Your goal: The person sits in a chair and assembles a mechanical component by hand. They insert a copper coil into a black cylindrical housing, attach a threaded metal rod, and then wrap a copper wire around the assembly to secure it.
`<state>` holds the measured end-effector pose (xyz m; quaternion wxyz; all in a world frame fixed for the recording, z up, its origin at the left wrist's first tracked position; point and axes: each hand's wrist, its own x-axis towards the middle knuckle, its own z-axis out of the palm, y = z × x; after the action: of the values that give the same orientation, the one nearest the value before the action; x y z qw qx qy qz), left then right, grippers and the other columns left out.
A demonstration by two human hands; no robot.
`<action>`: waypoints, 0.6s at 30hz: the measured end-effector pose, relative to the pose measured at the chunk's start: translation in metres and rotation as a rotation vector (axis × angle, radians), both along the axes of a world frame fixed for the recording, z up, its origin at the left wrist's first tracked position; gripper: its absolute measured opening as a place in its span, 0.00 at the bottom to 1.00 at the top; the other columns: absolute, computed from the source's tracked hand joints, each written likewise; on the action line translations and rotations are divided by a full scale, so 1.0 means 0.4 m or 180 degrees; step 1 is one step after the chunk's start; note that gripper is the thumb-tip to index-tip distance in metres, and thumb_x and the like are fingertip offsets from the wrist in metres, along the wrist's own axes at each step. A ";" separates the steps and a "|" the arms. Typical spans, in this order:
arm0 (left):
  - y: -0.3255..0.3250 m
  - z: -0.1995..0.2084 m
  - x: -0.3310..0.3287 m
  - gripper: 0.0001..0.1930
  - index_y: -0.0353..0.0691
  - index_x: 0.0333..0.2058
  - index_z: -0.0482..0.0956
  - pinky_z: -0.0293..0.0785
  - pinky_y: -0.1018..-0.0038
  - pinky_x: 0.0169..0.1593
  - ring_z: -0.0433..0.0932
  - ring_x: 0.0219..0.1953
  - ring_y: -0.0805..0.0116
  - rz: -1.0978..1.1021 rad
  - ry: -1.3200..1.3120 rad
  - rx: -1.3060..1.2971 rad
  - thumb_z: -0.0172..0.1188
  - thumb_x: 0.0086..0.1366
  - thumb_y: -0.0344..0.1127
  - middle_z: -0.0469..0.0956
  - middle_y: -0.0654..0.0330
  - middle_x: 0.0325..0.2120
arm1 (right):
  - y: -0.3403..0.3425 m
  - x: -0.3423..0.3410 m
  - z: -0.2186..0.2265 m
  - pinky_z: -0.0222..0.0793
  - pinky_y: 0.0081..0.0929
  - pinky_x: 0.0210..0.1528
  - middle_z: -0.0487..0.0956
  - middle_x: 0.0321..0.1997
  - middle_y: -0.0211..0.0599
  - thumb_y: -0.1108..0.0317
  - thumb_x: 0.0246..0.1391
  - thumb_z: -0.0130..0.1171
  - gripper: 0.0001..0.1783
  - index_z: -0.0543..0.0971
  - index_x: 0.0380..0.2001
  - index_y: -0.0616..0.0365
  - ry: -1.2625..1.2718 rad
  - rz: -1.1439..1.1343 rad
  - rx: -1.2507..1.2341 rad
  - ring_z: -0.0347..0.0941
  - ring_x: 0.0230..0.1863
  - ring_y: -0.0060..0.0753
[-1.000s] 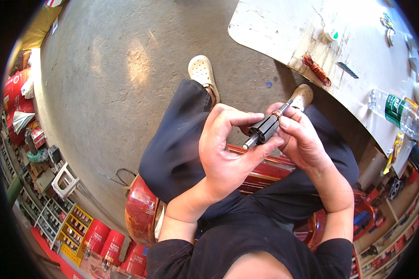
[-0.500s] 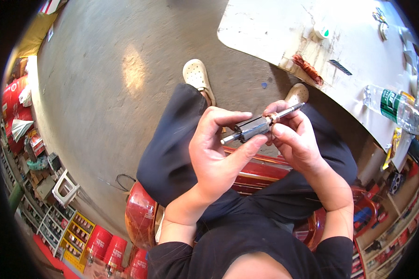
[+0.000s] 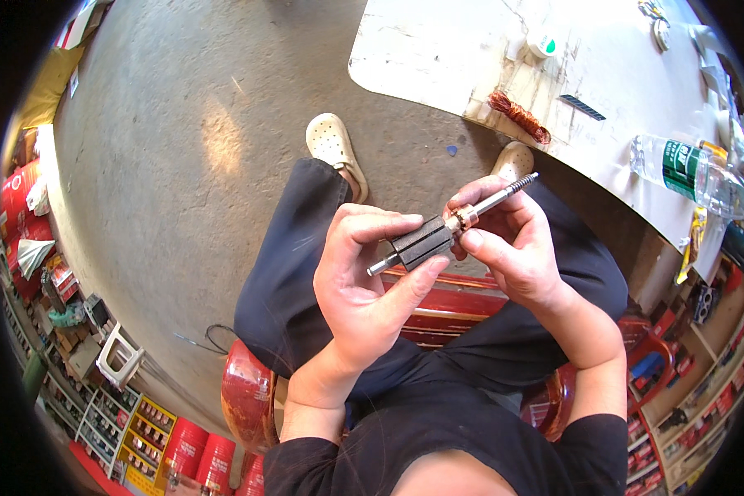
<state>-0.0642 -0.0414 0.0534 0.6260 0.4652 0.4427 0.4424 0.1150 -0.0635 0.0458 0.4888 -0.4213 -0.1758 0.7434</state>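
Above my lap I hold a motor armature (image 3: 422, 242) with a dark slotted core, a copper commutator ring and a steel shaft threaded at its far right end. My left hand (image 3: 368, 277) is closed around the core, thumb below and fingers above. The thumb and fingers of my right hand (image 3: 508, 244) pinch the copper commutator (image 3: 465, 217). The shaft slants up to the right past my right fingers. No wire shows in the core's slots.
A white table (image 3: 438, 58) lies ahead on the right. It carries a copper wire bundle (image 3: 518, 116), a dark strip (image 3: 582, 107), a white round container (image 3: 542, 45) and a clear bottle (image 3: 693, 175). A white stool (image 3: 119, 355) and shelves stand left. I sit on a red wooden chair (image 3: 250, 388).
The armature and both hands have shifted slightly left in view, and the core has turned so its darker slotted side shows. Both hands keep their hold. The table also appears further left.
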 end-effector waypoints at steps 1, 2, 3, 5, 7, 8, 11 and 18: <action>0.001 0.001 0.001 0.19 0.31 0.43 0.74 0.71 0.79 0.47 0.73 0.42 0.72 -0.0017 0.0020 0.0020 0.68 0.51 0.19 0.69 0.58 0.39 | 0.000 0.000 0.000 0.71 0.20 0.49 0.77 0.42 0.29 0.77 0.55 0.60 0.17 0.73 0.48 0.60 -0.0021 -0.0028 0.0031 0.73 0.44 0.18; 0.001 0.002 0.002 0.20 0.31 0.43 0.74 0.72 0.79 0.47 0.73 0.42 0.72 -0.0034 0.0041 0.0041 0.68 0.51 0.19 0.69 0.58 0.39 | 0.000 -0.001 0.000 0.71 0.20 0.49 0.77 0.42 0.29 0.78 0.55 0.60 0.17 0.74 0.48 0.61 -0.0042 -0.0056 0.0062 0.73 0.44 0.18; 0.002 0.004 0.003 0.19 0.31 0.43 0.73 0.71 0.79 0.48 0.73 0.42 0.72 -0.0046 0.0048 0.0034 0.68 0.52 0.19 0.69 0.58 0.39 | 0.000 -0.002 -0.001 0.71 0.20 0.49 0.77 0.42 0.29 0.78 0.55 0.60 0.17 0.74 0.48 0.61 -0.0064 -0.0083 0.0093 0.73 0.44 0.18; 0.004 0.006 0.005 0.19 0.32 0.43 0.73 0.71 0.78 0.49 0.73 0.43 0.71 -0.0065 0.0065 0.0024 0.67 0.52 0.19 0.69 0.58 0.39 | -0.003 -0.001 -0.007 0.71 0.21 0.49 0.77 0.41 0.29 0.79 0.54 0.60 0.17 0.74 0.48 0.61 -0.0126 -0.0105 0.0230 0.73 0.44 0.18; 0.003 0.003 0.005 0.19 0.32 0.43 0.73 0.70 0.77 0.49 0.73 0.43 0.71 -0.0118 0.0087 -0.0091 0.66 0.52 0.19 0.70 0.58 0.40 | -0.003 -0.001 -0.010 0.71 0.21 0.49 0.77 0.41 0.30 0.81 0.53 0.60 0.17 0.74 0.47 0.62 -0.0256 -0.0122 0.0425 0.73 0.45 0.19; 0.002 0.001 0.004 0.19 0.33 0.43 0.73 0.70 0.77 0.50 0.73 0.44 0.71 -0.0142 0.0102 -0.0150 0.66 0.52 0.19 0.70 0.57 0.40 | -0.002 -0.001 -0.010 0.71 0.22 0.49 0.77 0.40 0.31 0.81 0.53 0.60 0.17 0.74 0.47 0.62 -0.0354 -0.0129 0.0553 0.74 0.45 0.19; 0.005 -0.001 0.006 0.18 0.33 0.46 0.73 0.67 0.76 0.51 0.72 0.44 0.69 -0.0343 0.0153 -0.0268 0.62 0.54 0.21 0.71 0.57 0.41 | 0.007 0.005 -0.004 0.71 0.21 0.46 0.77 0.40 0.34 0.83 0.50 0.62 0.16 0.76 0.44 0.64 -0.0923 -0.0080 0.1063 0.75 0.44 0.22; 0.001 -0.015 0.022 0.17 0.32 0.50 0.72 0.66 0.74 0.53 0.72 0.46 0.66 -0.0619 0.0123 -0.0353 0.53 0.62 0.29 0.73 0.54 0.44 | 0.004 0.006 -0.001 0.72 0.18 0.36 0.80 0.37 0.35 0.80 0.46 0.67 0.15 0.79 0.40 0.64 -0.1972 -0.0104 0.1407 0.76 0.35 0.21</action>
<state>-0.0554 -0.0410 0.0475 0.6822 0.4790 0.4312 0.3453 0.1175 -0.0619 0.0455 0.5034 -0.5132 -0.4646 0.5170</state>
